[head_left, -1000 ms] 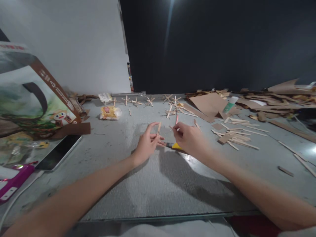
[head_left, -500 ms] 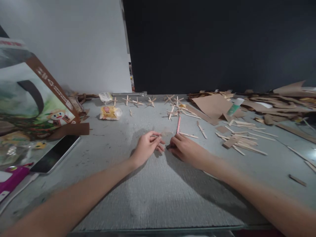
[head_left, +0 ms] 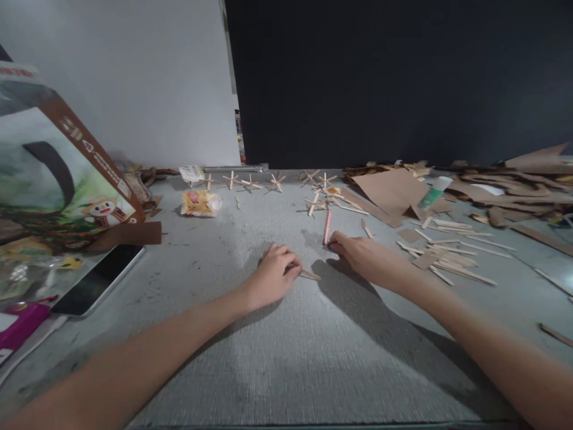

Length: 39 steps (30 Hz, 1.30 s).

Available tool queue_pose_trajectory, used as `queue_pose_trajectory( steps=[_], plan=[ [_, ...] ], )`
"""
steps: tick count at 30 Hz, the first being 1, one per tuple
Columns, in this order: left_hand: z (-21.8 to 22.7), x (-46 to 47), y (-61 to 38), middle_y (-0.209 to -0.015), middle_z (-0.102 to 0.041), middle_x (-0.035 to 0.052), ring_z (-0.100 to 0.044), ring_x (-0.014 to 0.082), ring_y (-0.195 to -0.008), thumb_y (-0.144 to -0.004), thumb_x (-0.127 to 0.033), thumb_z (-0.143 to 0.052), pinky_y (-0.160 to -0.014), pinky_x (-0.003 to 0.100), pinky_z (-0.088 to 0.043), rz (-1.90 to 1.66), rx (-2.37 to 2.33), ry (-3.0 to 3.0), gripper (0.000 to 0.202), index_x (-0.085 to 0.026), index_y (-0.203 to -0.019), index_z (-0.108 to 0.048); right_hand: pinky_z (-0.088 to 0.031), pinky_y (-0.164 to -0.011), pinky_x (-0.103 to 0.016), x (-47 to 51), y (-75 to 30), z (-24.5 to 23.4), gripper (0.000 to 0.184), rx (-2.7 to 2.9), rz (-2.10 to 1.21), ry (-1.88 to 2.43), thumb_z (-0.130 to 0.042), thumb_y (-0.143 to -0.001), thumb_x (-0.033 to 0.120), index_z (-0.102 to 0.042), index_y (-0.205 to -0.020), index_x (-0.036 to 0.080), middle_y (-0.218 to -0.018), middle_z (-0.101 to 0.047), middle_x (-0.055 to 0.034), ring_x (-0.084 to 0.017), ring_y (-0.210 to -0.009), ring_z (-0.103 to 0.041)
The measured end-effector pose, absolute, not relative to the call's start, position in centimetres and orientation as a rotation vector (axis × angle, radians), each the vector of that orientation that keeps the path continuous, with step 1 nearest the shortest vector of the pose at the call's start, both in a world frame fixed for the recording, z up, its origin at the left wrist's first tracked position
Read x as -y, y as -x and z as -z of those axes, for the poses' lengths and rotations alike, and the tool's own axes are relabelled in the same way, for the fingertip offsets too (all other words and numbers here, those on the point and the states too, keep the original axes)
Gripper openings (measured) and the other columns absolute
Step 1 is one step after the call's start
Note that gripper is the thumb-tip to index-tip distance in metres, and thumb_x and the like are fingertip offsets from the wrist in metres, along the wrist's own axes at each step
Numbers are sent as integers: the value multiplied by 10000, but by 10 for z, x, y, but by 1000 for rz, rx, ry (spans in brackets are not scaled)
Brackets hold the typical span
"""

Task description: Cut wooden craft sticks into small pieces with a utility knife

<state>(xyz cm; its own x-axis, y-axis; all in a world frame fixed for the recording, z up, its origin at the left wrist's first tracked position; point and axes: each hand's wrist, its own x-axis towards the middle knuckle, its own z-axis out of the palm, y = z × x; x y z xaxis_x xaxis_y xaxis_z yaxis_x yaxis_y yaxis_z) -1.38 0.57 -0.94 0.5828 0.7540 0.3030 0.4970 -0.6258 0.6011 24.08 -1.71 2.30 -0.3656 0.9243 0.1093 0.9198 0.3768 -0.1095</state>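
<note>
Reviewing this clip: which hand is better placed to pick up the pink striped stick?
Right. The right hand reaches the near end of the pink striped stick, fingertips beside it; the left hand sits farther back, pinching a wooden stick.

Grey tabletop (head_left: 286, 358), pale tan stick (head_left: 310, 275), brown cardboard (head_left: 389, 188), green-white tube (head_left: 432, 196), seemingly red-and-white striped pencil (head_left: 326, 227).

Grey tabletop (head_left: 286, 346) is looking matt and scuffed, the craft stick (head_left: 310, 275) is showing bare pale wood, phone screen (head_left: 96, 280) is shining glossy.
</note>
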Motion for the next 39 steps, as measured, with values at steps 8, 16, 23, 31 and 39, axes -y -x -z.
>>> queue_pose_trajectory(
  steps=[8, 16, 23, 31, 39],
  plan=[
    [6, -10, 19, -1068, -679, 83, -572, 258, -1151, -1066, -194, -520, -1027, 422, -492, -589, -746, -2557, 230, -211, -1020, -745, -298, -587, -281, 19, -244, -23, 247, 2472, -87, 1701, -428, -1120, 265, -641, -1224, 194, -845, -778, -80, -233, -713, -728],
    [-1, 32, 14, -1322, -623, 153, -560, 321, -1278, -956, 34, -420, -1070, 521, -508, -621, -1142, -2796, 495, -166, -1346, -649, -366, -616, -291, 21, -245, -29, 274, 2481, -170, 1568, -416, -1122, 258, -622, -950, 202, -832, -711, -64, -209, -734, -692],
    [1, 62, 28, -1488, -608, 180, -526, 377, -1439, -1045, -204, -516, -1139, 617, -495, -533, -927, -2880, 394, -218, -1413, -657, -266, -546, -302, 26, -243, -40, 169, 2839, -6, 1264, -437, -1114, 182, -545, -987, 213, -868, -690, -40, -175, -623, -643],
    [7, 57, 41, -1508, -635, 148, -525, 315, -1491, -1043, -185, -517, -1207, 564, -489, -615, -705, -2729, 447, -252, -1463, -652, -157, -538, -340, 25, -227, -40, 85, 3179, 327, 911, -604, -1001, 92, -598, -1035, 170, -794, -727, -29, -158, -559, -634],
    [17, 57, 45, -1646, -505, 184, -443, 359, -1563, -1045, -212, -540, -1214, 595, -476, -606, -744, -2724, 447, -238, -1476, -653, -138, -527, -356, 30, -223, -44, 147, 3282, 464, 874, -650, -940, 72, -635, -1057, 160, -738, -728, -19, -171, -533, -657]
  ],
)
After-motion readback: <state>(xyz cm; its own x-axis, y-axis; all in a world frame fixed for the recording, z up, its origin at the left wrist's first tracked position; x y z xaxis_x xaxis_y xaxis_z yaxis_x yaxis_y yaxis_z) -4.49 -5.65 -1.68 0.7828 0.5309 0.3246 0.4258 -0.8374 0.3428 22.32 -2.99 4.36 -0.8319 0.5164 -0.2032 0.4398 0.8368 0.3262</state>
